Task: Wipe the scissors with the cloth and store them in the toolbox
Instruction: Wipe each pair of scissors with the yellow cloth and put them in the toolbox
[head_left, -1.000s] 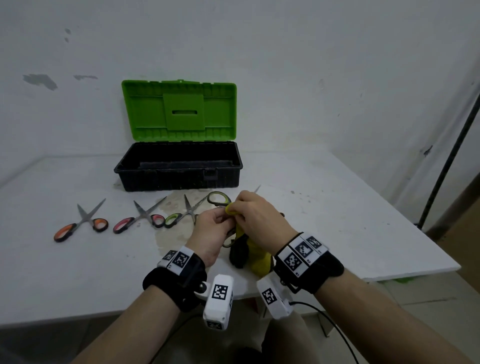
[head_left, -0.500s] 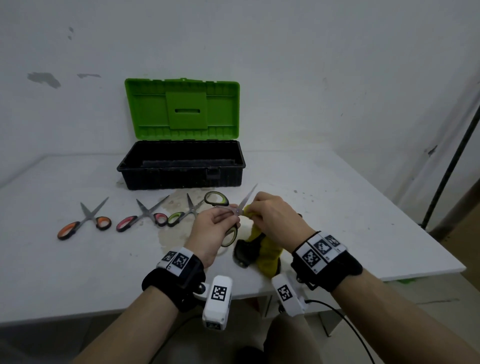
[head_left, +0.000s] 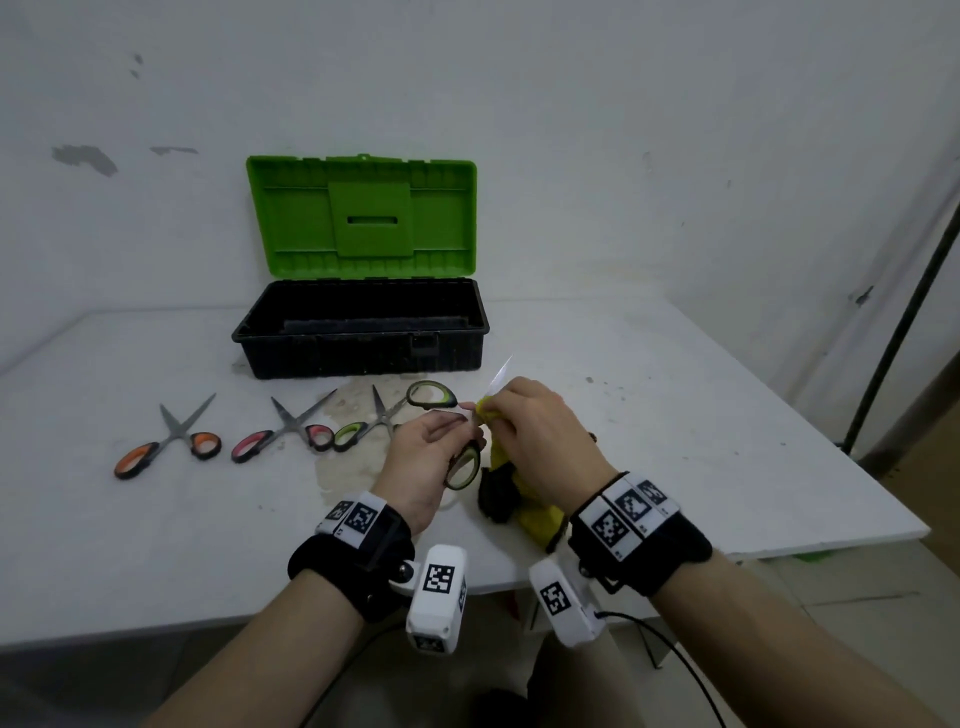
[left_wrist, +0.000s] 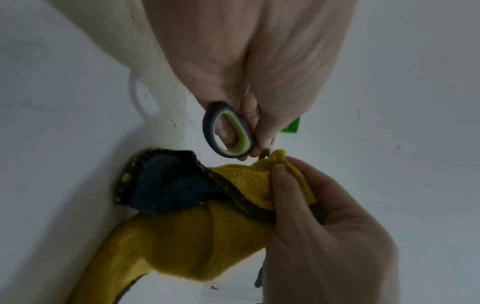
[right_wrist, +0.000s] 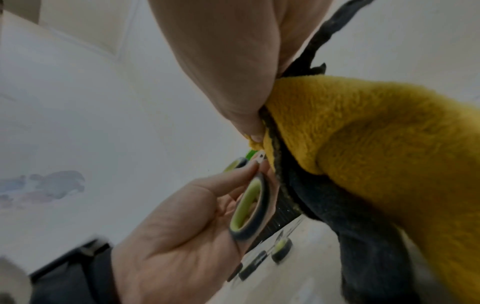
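1. Head view: your left hand (head_left: 423, 457) grips the green-and-black-handled steel scissors (head_left: 464, 466) near the pivot, fingers curled round them, one handle loop below the palm and the other loop up toward the box. They are held above the white table (head_left: 675, 441), in front of the open toolbox.
2. Your right hand (head_left: 540, 436) pinches the yellow-and-dark-grey fleece cloth (head_left: 535, 514) round the blades; only the blade tip shows beyond the fingers. The cloth's tail hangs down to the table.
3. Left wrist view confirms the pinch: thumb (left_wrist: 283, 185) pressed on a yellow fold just beside the pivot.
4. Judgement: the wiping step is in hand on this pair. Storing has not begun.
5. The black plastic toolbox with green lid (head_left: 363, 332) stands open at the back of the table. I cannot tell whether it holds anything.
6. Three other pairs lie on the table to the left: orange-handled scissors (head_left: 166, 447), pink-handled scissors (head_left: 285, 434), green-handled scissors (head_left: 374, 423).
7. Next move, as judged: draw the cloth out along the blades to the tip, keeping your fingers behind the fold, then carry the pair to the toolbox.
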